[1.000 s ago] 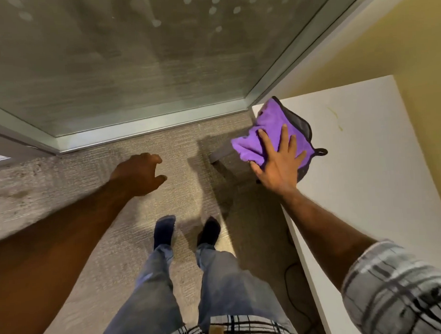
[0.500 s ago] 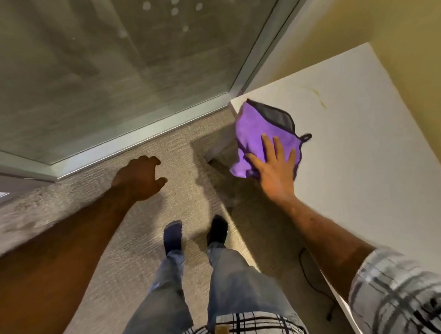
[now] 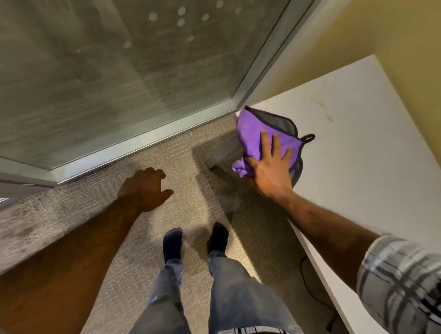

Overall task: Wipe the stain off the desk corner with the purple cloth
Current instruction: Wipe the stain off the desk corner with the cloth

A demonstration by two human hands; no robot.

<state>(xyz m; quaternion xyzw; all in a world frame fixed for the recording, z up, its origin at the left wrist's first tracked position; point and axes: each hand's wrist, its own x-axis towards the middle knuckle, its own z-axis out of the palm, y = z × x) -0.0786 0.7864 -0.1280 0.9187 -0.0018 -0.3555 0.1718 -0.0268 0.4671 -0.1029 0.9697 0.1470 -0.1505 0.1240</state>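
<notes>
Right of centre, the right hand (image 3: pixel 270 170) pressed flat, fingers (image 3: pixel 265 142) spread, on the cloth (image 3: pixel 253 133) at the tabletop (image 3: pixel 364 161) corner. The stain (image 3: pixel 325 110) lay just beyond, uncovered. The left hand (image 3: pixel 145 189) hung loosely curled, empty

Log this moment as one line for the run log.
step: wiping | right hand flat on purple cloth at desk corner | left hand free | stain uncovered

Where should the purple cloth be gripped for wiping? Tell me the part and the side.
Grip the bunched fold of the purple cloth that hangs over the desk front edge, coming from the floor side. The right hand lies flat on top; the thumb already sits beside that bunch, so curling the fingers should gather it.
</notes>
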